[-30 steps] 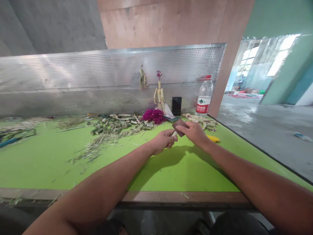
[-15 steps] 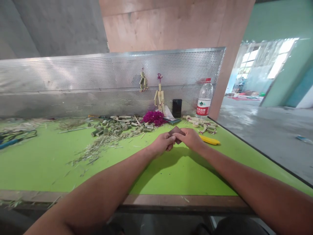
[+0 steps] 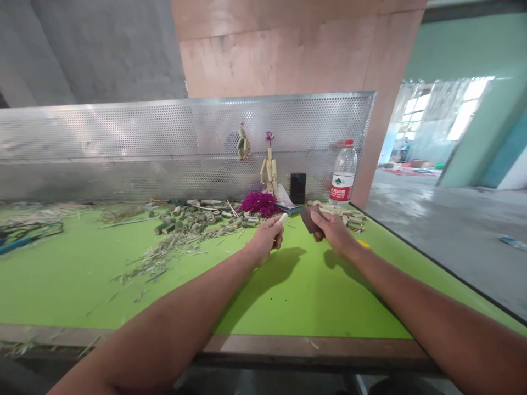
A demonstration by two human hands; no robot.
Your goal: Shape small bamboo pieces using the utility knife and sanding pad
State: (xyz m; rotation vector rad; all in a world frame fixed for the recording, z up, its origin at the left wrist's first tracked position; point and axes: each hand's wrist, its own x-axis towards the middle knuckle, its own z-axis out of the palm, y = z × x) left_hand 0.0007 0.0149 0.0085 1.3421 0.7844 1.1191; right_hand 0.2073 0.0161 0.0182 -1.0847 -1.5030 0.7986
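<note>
Between the fingers of my left hand is a short pale bamboo piece, its end sticking up past the thumb. My right hand pinches a dark brown sheet of sandpaper, which looks folded. The two hands are apart, above the green tabletop. Beyond them stands a jointed bamboo figure with a purple cord loop on top. A bundle of purple cord lies at its foot. Partly behind my right forearm shows a yellow tool handle.
Several cut bamboo pieces and shavings cover the back left. A phone leans on the perforated metal panel, near a water bottle. More strung bamboo parts lie at right. A blue-handled tool rests far left.
My hands were together at the sandpaper and have separated. The right one moved right with the sandpaper; the left moved slightly left, and the bamboo piece now shows in it.
</note>
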